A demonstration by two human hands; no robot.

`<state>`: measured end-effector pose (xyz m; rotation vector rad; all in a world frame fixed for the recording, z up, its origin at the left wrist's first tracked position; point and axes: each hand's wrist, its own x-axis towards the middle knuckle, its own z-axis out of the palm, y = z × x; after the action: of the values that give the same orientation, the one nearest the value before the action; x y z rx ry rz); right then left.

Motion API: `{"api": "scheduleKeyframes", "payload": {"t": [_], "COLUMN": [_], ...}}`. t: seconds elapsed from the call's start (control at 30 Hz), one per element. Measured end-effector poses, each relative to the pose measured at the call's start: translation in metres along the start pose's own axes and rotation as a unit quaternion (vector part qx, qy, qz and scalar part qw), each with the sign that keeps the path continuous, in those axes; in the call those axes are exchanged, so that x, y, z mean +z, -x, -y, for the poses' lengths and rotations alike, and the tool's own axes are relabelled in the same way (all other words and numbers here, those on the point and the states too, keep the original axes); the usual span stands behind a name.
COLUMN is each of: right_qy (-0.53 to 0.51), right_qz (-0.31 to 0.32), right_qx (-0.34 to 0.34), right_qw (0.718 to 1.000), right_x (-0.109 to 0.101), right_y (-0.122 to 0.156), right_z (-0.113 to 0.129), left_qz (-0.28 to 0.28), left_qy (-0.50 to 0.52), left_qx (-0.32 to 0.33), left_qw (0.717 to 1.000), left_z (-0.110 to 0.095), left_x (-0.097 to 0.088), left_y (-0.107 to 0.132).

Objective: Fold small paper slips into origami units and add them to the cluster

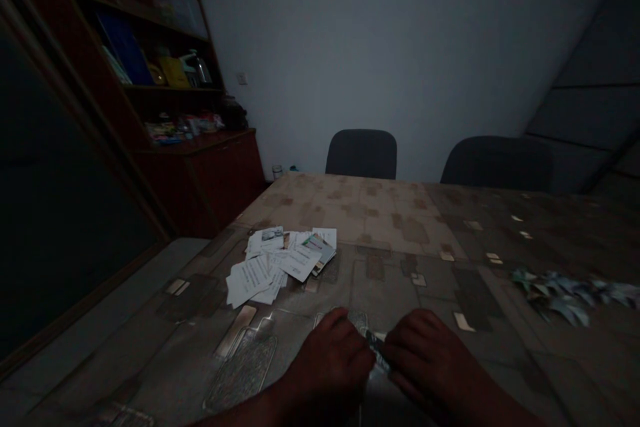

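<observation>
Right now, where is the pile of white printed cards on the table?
In the head view, the pile of cards lies left of centre on the patterned tablecloth, just beyond the left hand.

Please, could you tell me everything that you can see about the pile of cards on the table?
The pile is loose: flat, overlapping white cards, paper by their look, spread at different angles. Most carry dark print, too small to read. One at the far left side shows a grey picture; toward the right lies a partly green card. It rests on the patterned table, beyond the left hand; neither that hand nor the right hand touches it.
</observation>
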<state>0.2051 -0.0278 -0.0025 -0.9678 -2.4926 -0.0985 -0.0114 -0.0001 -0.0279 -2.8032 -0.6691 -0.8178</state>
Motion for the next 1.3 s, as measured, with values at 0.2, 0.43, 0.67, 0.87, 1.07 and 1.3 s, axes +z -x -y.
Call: {"api": "scheduleKeyframes", "payload": {"t": [0.2, 0.43, 0.67, 0.87, 1.07, 1.3], "right_qy": [0.031, -0.024, -0.005, 0.072, -0.021, -0.167], "right_qz": [-0.047, 0.086, 0.125, 0.01, 0.084, 0.133], "right_qx": [-0.032, 0.03, 0.048, -0.024, 0.075, 0.248], "right_qw": [0.998, 0.996, 0.991, 0.997, 0.993, 0.945], "right_x": [0.011, -0.005, -0.013, 0.003, -0.008, -0.01], "right_y": [-0.001, -0.002, -0.001, 0.002, 0.0, -0.006], "right_z": [-0.004, 0.002, -0.002, -0.008, -0.005, 0.003], "left_qz": [0.048, 0.064, 0.111, 0.198, 0.206, 0.183], "left_qy": [0.027, -0.008, 0.017, 0.076, 0.122, 0.122], "left_qx": [-0.031, -0.011, -0.03, -0.086, -0.129, -0.137], "left_qw": [0.998, 0.998, 0.993, 0.973, 0.962, 0.966], "left_z": [0.0, -0.003, -0.002, -0.003, -0.004, -0.004], "left_x": [-0.013, -0.007, -0.012, -0.028, -0.025, -0.018], "left_y": [-0.005, -0.009, -0.009, -0.016, -0.013, -0.007]}}
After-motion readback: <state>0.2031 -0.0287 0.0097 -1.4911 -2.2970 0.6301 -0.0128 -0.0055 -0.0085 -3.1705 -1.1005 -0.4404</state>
